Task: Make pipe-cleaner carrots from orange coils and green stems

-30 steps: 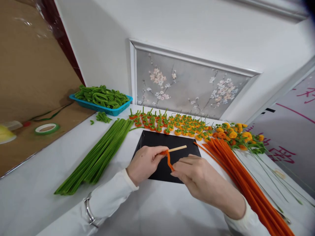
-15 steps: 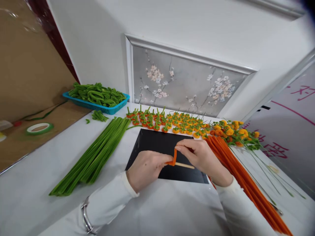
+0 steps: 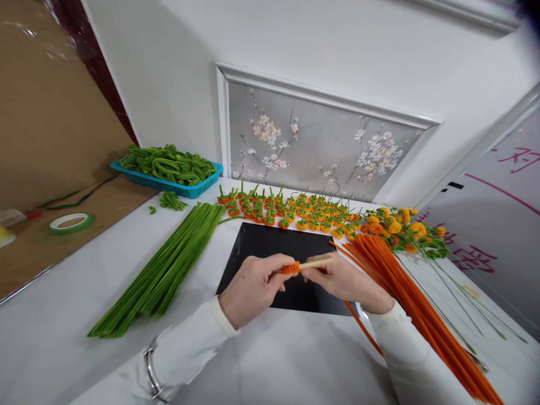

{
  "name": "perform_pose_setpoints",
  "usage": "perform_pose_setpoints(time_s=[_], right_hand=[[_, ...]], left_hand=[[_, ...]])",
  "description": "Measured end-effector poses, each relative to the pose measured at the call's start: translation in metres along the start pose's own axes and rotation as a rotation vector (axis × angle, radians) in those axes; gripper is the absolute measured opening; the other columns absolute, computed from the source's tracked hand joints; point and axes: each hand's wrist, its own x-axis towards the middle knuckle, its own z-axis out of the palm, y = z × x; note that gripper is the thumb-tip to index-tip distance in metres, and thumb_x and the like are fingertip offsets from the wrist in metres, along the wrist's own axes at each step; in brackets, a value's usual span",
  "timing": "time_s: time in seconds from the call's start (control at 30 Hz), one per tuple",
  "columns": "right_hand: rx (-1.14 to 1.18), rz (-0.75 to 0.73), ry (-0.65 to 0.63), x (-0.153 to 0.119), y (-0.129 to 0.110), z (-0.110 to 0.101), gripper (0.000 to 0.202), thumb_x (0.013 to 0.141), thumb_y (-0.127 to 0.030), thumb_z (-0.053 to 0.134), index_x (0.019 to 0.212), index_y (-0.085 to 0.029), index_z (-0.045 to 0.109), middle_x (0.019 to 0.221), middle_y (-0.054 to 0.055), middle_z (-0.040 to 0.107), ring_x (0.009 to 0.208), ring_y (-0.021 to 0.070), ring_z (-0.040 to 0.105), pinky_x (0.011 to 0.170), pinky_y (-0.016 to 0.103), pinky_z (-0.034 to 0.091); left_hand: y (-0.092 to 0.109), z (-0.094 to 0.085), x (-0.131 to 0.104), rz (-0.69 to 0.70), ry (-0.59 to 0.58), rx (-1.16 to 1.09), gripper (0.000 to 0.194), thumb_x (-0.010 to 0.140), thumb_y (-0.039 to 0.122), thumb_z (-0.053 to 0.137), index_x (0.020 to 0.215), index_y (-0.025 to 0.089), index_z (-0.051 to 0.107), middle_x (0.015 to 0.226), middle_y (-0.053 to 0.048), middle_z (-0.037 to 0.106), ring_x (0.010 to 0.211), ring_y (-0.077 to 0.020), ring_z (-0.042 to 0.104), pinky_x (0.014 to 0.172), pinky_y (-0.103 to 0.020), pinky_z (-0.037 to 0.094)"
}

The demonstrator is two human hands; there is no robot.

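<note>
Over the black board (image 3: pixel 276 243), an orange pipe cleaner (image 3: pixel 290 269) is wound in a tight coil around a thin wooden stick (image 3: pixel 313 264). My left hand (image 3: pixel 252 287) pinches the coil at its left end between thumb and fingers. With the thumb and fingers of my right hand (image 3: pixel 346 280), I grip the right part of the stick, whose far end is hidden by the hand. Beside my right wrist lies a bundle of long orange pipe cleaners (image 3: pixel 405 295). A loose orange strand (image 3: pixel 363 326) runs out below that hand.
Green pipe cleaners (image 3: pixel 164 270) lie bundled at the left, below a blue basket (image 3: pixel 185 188) of green loops. Rows of small orange and yellow pieces with green tops (image 3: pixel 283 219) stand behind the board. Yellow-orange flowers (image 3: pixel 394 226) lie at the right. Green tape (image 3: pixel 71 222) sits far left.
My right hand has gone from the raised end of the orange pipe cleaner to the wooden stick. The pipe cleaner now shows as a coil, and the stick points up to the right.
</note>
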Motion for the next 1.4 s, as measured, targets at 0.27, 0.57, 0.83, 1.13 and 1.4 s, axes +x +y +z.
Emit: perform_pose_setpoints(time_s=[0.27, 0.57, 0.83, 1.13, 1.4], right_hand=[[0.019, -0.056, -0.127, -0.008, -0.006, 0.000, 0.024, 0.091, -0.022, 0.044, 0.077, -0.016, 0.063, 0.063, -0.002, 0.058, 0.055, 0.0077, 0.045, 0.052, 0.020, 0.034], [0.042, -0.076, -0.121, -0.012, -0.007, -0.002, 0.022, 0.092, -0.018, 0.044, 0.080, -0.017, 0.063, 0.059, -0.005, 0.052, 0.051, 0.0060, 0.041, 0.050, 0.018, 0.032], [-0.041, -0.179, -0.105, -0.018, -0.029, -0.006, 0.028, 0.094, -0.023, 0.044, 0.070, -0.017, 0.056, 0.061, -0.004, 0.051, 0.056, 0.0079, 0.042, 0.054, 0.021, 0.032], [-0.236, -0.207, 0.223, -0.013, -0.034, -0.002, 0.023, 0.094, -0.019, 0.042, 0.091, -0.019, 0.064, 0.081, 0.004, 0.061, 0.069, 0.0119, 0.056, 0.064, 0.023, 0.042], [-0.184, -0.115, 0.447, -0.003, -0.017, -0.002, 0.020, 0.090, -0.029, 0.053, 0.083, -0.019, 0.068, 0.072, 0.002, 0.063, 0.063, 0.0120, 0.055, 0.059, 0.023, 0.041]], left_hand=[[-0.010, -0.003, 0.009, -0.265, 0.044, -0.297, 0.034, 0.080, 0.025, 0.057, 0.111, 0.013, 0.066, 0.068, -0.001, 0.066, 0.053, -0.0098, 0.051, 0.051, -0.021, 0.043], [0.009, -0.016, 0.011, -0.281, -0.002, -0.381, 0.028, 0.085, 0.033, 0.052, 0.081, 0.014, 0.073, 0.085, -0.006, 0.071, 0.080, -0.0170, 0.060, 0.069, -0.025, 0.048], [-0.004, -0.009, 0.010, -0.272, 0.056, -0.190, 0.026, 0.079, 0.027, 0.059, 0.097, 0.013, 0.072, 0.075, -0.003, 0.072, 0.060, -0.0133, 0.058, 0.058, -0.023, 0.046], [-0.004, -0.005, 0.005, 0.015, -0.025, 0.209, 0.023, 0.086, 0.016, 0.053, 0.099, 0.022, 0.071, 0.087, -0.001, 0.073, 0.076, -0.0157, 0.066, 0.068, -0.024, 0.045], [-0.003, -0.002, 0.004, 0.080, -0.072, 0.296, 0.018, 0.086, 0.018, 0.056, 0.095, 0.022, 0.071, 0.088, -0.001, 0.073, 0.080, -0.0162, 0.066, 0.072, -0.024, 0.046]])
